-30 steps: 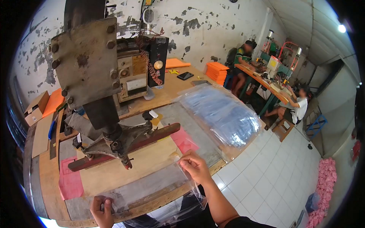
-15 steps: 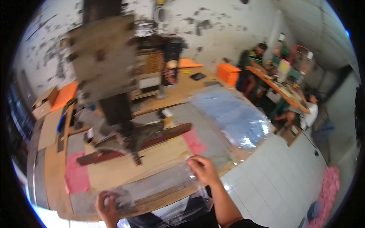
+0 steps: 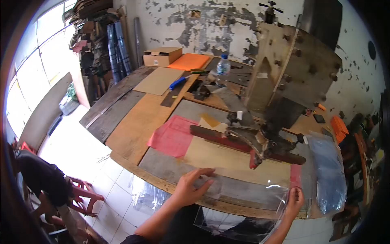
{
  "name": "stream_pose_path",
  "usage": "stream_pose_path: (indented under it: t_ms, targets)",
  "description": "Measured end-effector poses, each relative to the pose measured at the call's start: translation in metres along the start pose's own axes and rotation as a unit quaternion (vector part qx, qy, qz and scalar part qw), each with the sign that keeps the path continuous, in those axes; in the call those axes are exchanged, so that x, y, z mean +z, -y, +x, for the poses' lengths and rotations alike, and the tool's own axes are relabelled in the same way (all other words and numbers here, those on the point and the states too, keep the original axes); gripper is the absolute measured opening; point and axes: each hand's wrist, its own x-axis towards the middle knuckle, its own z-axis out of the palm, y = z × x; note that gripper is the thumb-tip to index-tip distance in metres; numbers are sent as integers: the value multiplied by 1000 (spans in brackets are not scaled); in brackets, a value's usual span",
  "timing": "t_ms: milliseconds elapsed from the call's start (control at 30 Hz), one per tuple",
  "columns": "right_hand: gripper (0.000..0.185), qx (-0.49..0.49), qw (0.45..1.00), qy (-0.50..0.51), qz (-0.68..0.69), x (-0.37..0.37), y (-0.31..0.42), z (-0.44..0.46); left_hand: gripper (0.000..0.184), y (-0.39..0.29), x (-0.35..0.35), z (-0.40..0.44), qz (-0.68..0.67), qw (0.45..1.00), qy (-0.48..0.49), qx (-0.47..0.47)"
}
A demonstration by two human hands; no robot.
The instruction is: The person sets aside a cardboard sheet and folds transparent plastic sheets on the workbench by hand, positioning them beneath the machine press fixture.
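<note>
A sheet of clear plastic film (image 3: 243, 193) lies across the front edge of the worktable, its lower part hanging over the edge. My right hand (image 3: 295, 201) pinches its right end, near a pink patch (image 3: 295, 175). At its left end is my left hand (image 3: 194, 187), thumb and forefinger apart on either side of the film's edge; whether they touch it is unclear. Behind the film, a pale board (image 3: 235, 160) lies under the red bar (image 3: 219, 136) of a metal press (image 3: 284, 69). A larger pink sheet (image 3: 172, 136) is left of the board.
Stacked clear bluish film (image 3: 327, 171) lies at the table's right. Farther back are a blue cutter (image 3: 178, 83), a water bottle (image 3: 223, 66), a cardboard box (image 3: 162, 56) and orange sheets (image 3: 189, 61). At the lower left, a person in dark clothes (image 3: 40, 175) is beside a red stool (image 3: 84, 197).
The view has swung to the left, bringing the window side and red stool into sight. My left hand has opened its thumb and forefinger wider; my right hand still pinches the film.
</note>
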Motion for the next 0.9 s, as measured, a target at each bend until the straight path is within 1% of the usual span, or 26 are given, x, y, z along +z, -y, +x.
stream_pose_path:
  t_ms: [33,100,133,167,200,233,267,300,333,367,400,433,467,500,567,600,667,700,767,800,833,900]
  targets:
    - [26,11,1000,-16,-4,1,-1,3,37,-1,-10,-1,6,1000,-8,-4]
    - [29,14,1000,-1,2,-2,-3,9,40,1,-34,-1,74,993,-80,33]
    - [30,31,998,-23,49,-3,-5,11,40,12,-60,1,101,989,-104,16]
    - [30,49,993,-47,95,-3,-6,11,38,25,-89,4,159,977,-140,-12]
    - [30,69,989,-45,124,-2,-2,10,37,51,-122,10,176,964,-199,-17]
    - [30,69,989,-41,126,-5,-8,12,38,72,-160,22,238,940,-236,-65]
    - [31,63,994,-19,92,-14,-19,17,37,100,-205,35,333,905,-253,-75]
    - [33,56,997,3,59,-21,-30,22,37,129,-252,48,398,872,-267,-102]
    - [33,66,997,-11,47,-26,-34,27,44,164,-301,61,428,848,-274,-149]
    - [33,68,997,-9,47,-32,-40,33,50,193,-343,68,470,809,-290,-202]
    - [30,46,999,-18,23,-39,-47,41,56,226,-383,73,509,766,-303,-251]
    - [28,22,999,-30,-1,-44,-50,48,64,275,-433,73,570,723,-290,-262]
    - [28,27,999,-31,5,-47,-50,53,61,267,-449,74,562,725,-253,-308]
    - [28,30,999,-34,0,-51,-51,56,57,296,-484,78,551,727,-222,-344]
    - [26,-45,992,-14,-114,-54,-58,68,56,245,-475,85,546,732,-195,-358]
    - [26,-46,992,-15,-115,-56,-56,71,56,242,-480,89,545,733,-194,-358]
    - [23,-49,955,134,-258,-60,-38,75,54,243,-493,89,511,759,-177,-362]
    - [23,-48,955,135,-259,-59,-26,77,54,243,-499,86,511,759,-176,-363]
    - [20,-5,956,183,-231,-47,9,78,50,244,-507,77,425,829,-181,-316]
    - [20,-4,955,183,-232,-47,8,78,44,199,-479,83,405,814,-179,-375]
    - [17,-13,955,172,-243,-46,6,79,44,212,-490,80,405,815,-178,-375]
    - [16,-22,954,159,-254,-43,12,77,39,254,-528,72,440,831,-116,-321]
